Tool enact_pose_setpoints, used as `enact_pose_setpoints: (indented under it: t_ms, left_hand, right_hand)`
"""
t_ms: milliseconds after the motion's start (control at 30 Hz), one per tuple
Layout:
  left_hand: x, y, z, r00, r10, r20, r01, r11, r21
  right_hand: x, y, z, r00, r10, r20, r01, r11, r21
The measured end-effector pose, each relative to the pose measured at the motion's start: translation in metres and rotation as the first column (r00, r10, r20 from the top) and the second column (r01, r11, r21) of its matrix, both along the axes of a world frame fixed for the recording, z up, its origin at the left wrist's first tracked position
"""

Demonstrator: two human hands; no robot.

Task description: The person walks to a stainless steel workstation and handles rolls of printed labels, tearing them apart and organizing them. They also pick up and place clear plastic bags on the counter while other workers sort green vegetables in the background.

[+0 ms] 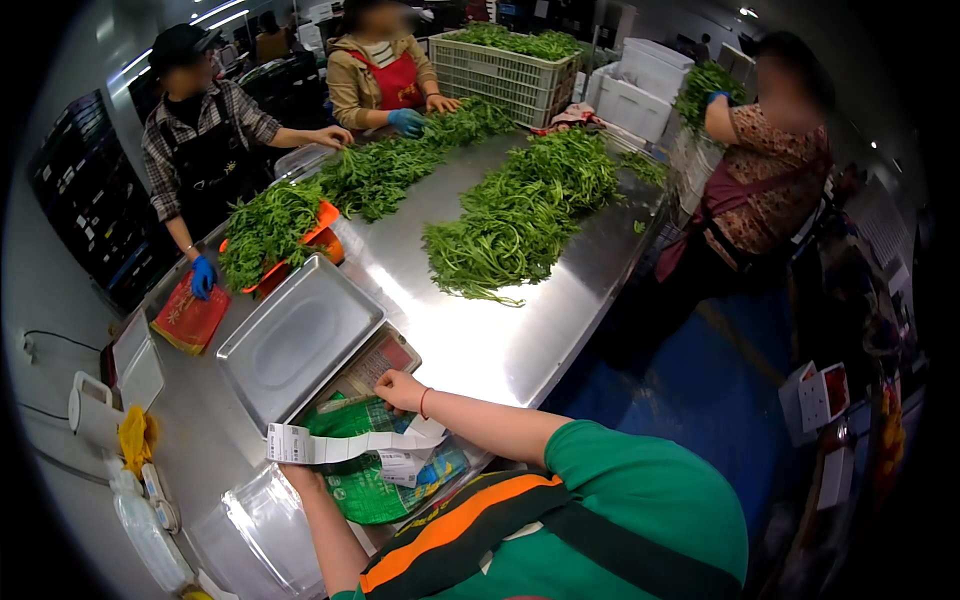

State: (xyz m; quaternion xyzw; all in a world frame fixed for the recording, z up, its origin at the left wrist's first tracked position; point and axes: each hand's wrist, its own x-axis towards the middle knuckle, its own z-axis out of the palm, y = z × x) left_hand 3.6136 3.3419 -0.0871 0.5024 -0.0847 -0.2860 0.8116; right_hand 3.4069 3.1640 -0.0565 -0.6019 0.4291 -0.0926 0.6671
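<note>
A strip of white printed labels (341, 448) runs across the near end of the steel table, its left end covering the fingers of my left hand (300, 476). My right hand (401, 391) is at the keypad end of a weighing scale (382, 356), fingers curled; whether it touches a key is unclear. On the scale rests a rectangular metal tray (300, 337) with nothing in it. Beneath the labels lies a green printed plastic bag (360, 491). Beyond the tray stands an orange basket (328, 217) heaped with leafy greens (270, 225).
Piles of leafy greens (525, 210) cover parts of the steel table (480, 360). Three co-workers stand around it. A clear plastic container (259, 532) is at the near left, a red bag (193, 311) under a co-worker's gloved hand, and a plastic crate (502, 79) at the far end.
</note>
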Motion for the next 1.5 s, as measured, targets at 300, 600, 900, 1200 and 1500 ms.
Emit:
enact_pose_setpoints:
  t_ms: [300, 600, 900, 1200, 1500]
  left_hand:
    - [-0.038, 0.001, 0.043, 0.992, 0.072, 0.101, -0.081, 0.992, 0.092]
    - [-0.088, 0.020, 0.132, 0.917, -0.373, -0.144, 0.267, 0.840, -0.472]
    - [-0.036, 0.039, 0.117, 0.920, -0.252, -0.299, 0.017, 0.790, -0.613]
    - [0.027, 0.080, 0.082, 0.952, -0.099, -0.289, -0.084, 0.825, -0.559]
    - [0.058, 0.090, 0.058, 0.932, -0.025, -0.361, -0.175, 0.843, -0.509]
  right_hand:
    - [0.000, 0.039, 0.038, 0.972, 0.203, 0.115, -0.036, 0.618, -0.786]
    - [-0.007, 0.065, 0.076, 0.645, 0.750, 0.149, -0.674, 0.649, -0.353]
    - [-0.064, 0.044, 0.114, 0.679, 0.720, 0.144, -0.668, 0.687, -0.285]
    - [-0.164, -0.008, 0.167, 0.848, 0.264, 0.459, -0.245, 0.964, -0.102]
    - [-0.188, -0.026, 0.169, 0.649, -0.038, 0.760, 0.087, 0.996, -0.024]
